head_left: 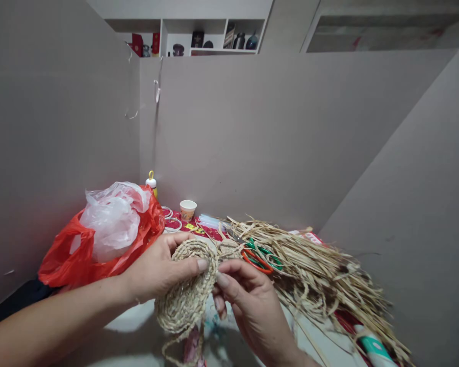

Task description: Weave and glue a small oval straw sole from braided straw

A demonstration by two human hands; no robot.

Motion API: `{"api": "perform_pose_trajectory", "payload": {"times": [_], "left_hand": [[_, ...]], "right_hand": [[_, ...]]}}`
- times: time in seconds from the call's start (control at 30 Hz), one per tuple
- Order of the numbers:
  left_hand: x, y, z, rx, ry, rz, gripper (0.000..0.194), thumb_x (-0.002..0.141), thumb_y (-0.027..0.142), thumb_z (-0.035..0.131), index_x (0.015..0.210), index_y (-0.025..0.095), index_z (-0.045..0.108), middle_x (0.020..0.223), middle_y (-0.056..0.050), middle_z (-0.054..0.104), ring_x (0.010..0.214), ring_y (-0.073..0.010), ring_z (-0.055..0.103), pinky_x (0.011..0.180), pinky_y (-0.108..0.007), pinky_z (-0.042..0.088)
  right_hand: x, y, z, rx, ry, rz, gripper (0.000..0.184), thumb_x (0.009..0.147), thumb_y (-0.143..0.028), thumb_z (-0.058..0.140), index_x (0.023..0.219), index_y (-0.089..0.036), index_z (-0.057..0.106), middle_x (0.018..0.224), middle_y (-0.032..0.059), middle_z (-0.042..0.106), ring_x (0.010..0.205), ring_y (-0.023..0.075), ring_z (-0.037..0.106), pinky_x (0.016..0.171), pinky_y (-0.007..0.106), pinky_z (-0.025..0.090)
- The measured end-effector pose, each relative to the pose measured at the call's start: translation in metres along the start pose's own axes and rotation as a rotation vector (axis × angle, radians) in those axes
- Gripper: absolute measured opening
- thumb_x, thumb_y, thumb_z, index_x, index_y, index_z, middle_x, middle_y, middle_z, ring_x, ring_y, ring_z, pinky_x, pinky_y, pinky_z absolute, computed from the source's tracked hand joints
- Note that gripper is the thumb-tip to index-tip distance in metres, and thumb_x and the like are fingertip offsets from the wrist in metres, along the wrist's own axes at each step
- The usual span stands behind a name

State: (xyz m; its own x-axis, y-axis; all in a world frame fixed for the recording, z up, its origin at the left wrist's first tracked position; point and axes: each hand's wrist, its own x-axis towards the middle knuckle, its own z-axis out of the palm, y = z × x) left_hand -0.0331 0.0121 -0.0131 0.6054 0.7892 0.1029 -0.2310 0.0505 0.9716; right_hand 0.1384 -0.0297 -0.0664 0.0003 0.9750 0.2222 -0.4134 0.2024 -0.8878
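A coiled, braided straw piece (185, 300), oval and pale tan, is held up in front of me. My left hand (164, 265) grips it from the left, thumb pressed on its face and fingers behind. At its right edge, my right hand (248, 300) pinches the rim between thumb and forefinger; the exact strand in that pinch is hard to make out. A loose straw strand (172, 351) hangs below the piece. Just beyond the right hand lie scissors (258, 260) with red and green handles, partly covered by straw.
A large bundle of dry straw (313, 270) spreads over the right of the table. A red plastic bag (67, 260) with a clear bag (112, 224) inside stands left. At the back are a paper cup (187, 210) and a yellow-and-white bottle (151, 182). Grey partitions (252, 137) enclose the table.
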Motion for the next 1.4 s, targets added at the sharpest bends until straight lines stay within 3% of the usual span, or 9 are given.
{"api": "perform_pose_trajectory", "payload": {"times": [0.17,0.43,0.8,0.93,1.03,1.17,1.27,1.4], "left_hand": [[0.0,-0.009,0.002,0.002,0.02,-0.007,0.025,0.072,0.026,0.077,0.09,0.015,0.063,0.071,-0.002,0.07,0.059,-0.0145,0.064,0.057,-0.026,0.05],[0.0,-0.015,0.002,-0.009,0.067,0.015,0.022,0.072,0.02,0.078,0.089,0.017,0.064,0.071,0.002,0.07,0.061,-0.0113,0.064,0.057,-0.021,0.048],[-0.003,-0.017,0.004,-0.004,0.078,-0.02,0.029,0.07,0.026,0.079,0.089,0.016,0.06,0.066,0.001,0.067,0.054,-0.0107,0.061,0.052,-0.02,0.048],[-0.003,-0.015,0.003,-0.021,0.055,-0.007,0.03,0.07,0.028,0.079,0.09,0.016,0.061,0.07,0.0,0.068,0.058,-0.0115,0.062,0.055,-0.022,0.05],[-0.004,-0.011,0.004,-0.059,0.033,0.029,0.029,0.072,0.028,0.078,0.093,0.015,0.062,0.073,-0.001,0.068,0.061,-0.0118,0.062,0.059,-0.024,0.051],[-0.003,-0.009,0.005,-0.107,0.064,0.075,0.027,0.073,0.026,0.077,0.094,0.014,0.064,0.079,-0.002,0.068,0.066,-0.0109,0.062,0.064,-0.023,0.05],[-0.003,-0.011,0.004,-0.141,0.09,0.097,0.025,0.074,0.025,0.078,0.093,0.015,0.065,0.079,-0.002,0.068,0.068,-0.011,0.062,0.066,-0.023,0.051],[-0.004,-0.012,0.005,-0.181,0.117,0.112,0.023,0.074,0.023,0.078,0.092,0.017,0.065,0.079,-0.001,0.068,0.071,-0.0111,0.063,0.069,-0.023,0.051]], "right_hand": [[-0.004,0.002,0.003,-0.073,0.066,-0.049,0.016,0.071,-0.029,0.081,0.072,-0.017,0.07,0.055,-0.0025,0.065,0.044,0.0086,0.058,0.043,0.017,0.048],[-0.013,-0.008,0.01,-0.439,0.121,-0.192,0.014,0.078,-0.031,0.073,0.07,-0.019,0.072,0.051,-0.0006,0.065,0.045,0.0114,0.06,0.046,0.02,0.05],[-0.022,-0.003,0.017,-0.384,0.155,-0.233,0.011,0.08,-0.025,0.072,0.07,-0.022,0.072,0.052,-0.0019,0.067,0.047,0.0106,0.061,0.048,0.019,0.051],[-0.022,-0.002,0.014,-0.351,0.087,-0.204,0.009,0.082,-0.026,0.071,0.075,-0.022,0.075,0.056,-0.0001,0.07,0.052,0.0124,0.064,0.053,0.021,0.054],[-0.02,0.002,0.01,-0.234,0.045,-0.24,0.012,0.085,-0.029,0.068,0.087,-0.022,0.077,0.066,0.0032,0.073,0.056,0.0146,0.067,0.056,0.025,0.056],[-0.019,0.005,0.005,-0.133,0.087,-0.301,0.019,0.09,-0.034,0.061,0.096,-0.022,0.075,0.078,0.0055,0.075,0.059,0.0151,0.068,0.057,0.027,0.056],[-0.02,0.008,0.002,-0.228,0.115,-0.393,0.021,0.094,-0.033,0.055,0.1,-0.026,0.073,0.081,0.0037,0.075,0.064,0.0145,0.068,0.062,0.026,0.056],[-0.022,0.012,-0.003,-0.457,0.12,-0.576,0.031,0.097,-0.039,0.046,0.123,-0.031,0.062,0.111,0.0052,0.071,0.094,0.0213,0.067,0.078,0.036,0.056]]}}
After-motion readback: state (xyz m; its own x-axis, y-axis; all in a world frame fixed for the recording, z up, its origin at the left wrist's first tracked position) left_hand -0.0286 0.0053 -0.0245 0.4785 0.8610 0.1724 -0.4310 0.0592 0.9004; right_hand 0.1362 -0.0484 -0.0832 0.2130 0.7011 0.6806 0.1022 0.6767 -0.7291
